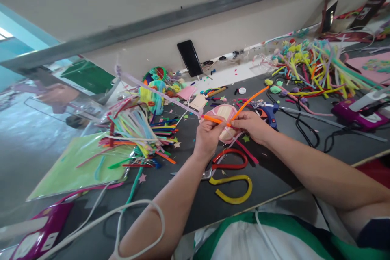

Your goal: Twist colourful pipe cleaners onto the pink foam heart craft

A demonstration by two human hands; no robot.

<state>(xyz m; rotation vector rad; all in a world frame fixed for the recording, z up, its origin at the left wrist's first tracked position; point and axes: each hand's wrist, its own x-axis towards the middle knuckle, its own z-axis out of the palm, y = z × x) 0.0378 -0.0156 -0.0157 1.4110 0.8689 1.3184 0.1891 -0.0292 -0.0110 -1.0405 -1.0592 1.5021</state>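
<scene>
Both hands meet over the middle of the table around an orange pipe cleaner [250,101], bent into a V. My left hand [208,135] pinches it near the bend, and my right hand [250,125] grips it just beside. Beneath the fingers lies a round pink-rimmed piece with pale craft sticks [224,111], partly covered by the hands. A long lilac pipe cleaner [158,94] stretches from near my left hand toward the upper left. Scissors with one red handle [231,166] and one yellow handle [250,193] lie below the hands.
Bundles of coloured pipe cleaners lie left [134,128] and right [319,69]. A black phone [190,57] leans on the wall. A blue glue gun [269,114] sits by my right hand. Purple devices [361,115] stand at the table's sides. A white cable [137,203] crosses my left forearm.
</scene>
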